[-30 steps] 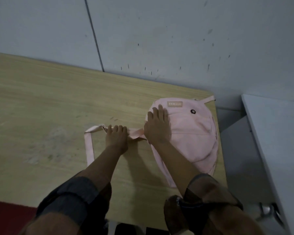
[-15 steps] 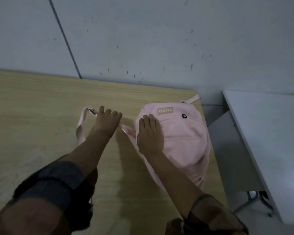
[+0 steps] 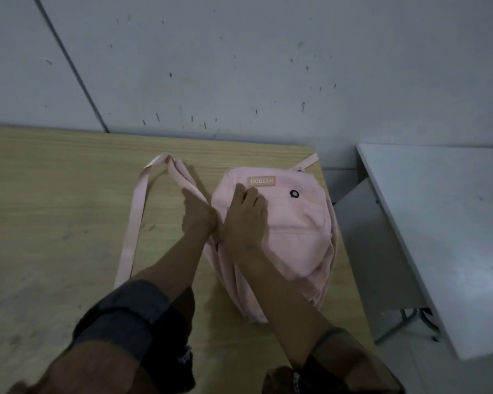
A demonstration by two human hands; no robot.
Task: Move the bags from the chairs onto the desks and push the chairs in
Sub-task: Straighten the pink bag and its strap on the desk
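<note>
One pink backpack (image 3: 291, 223) delivered onto wooden desk (image 3: 54, 209), at three o'clock; right hand (image 3: 246, 220) flat atop it, left hand (image 3: 198, 216) pressing its strap (image 3: 134, 220), grasp indiscernible; chairs unseen, pending.

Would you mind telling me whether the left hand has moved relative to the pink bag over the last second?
Yes. The left hand has slid along the strap toward the pink bag, closing the gap until it sits beside the right hand.
</note>
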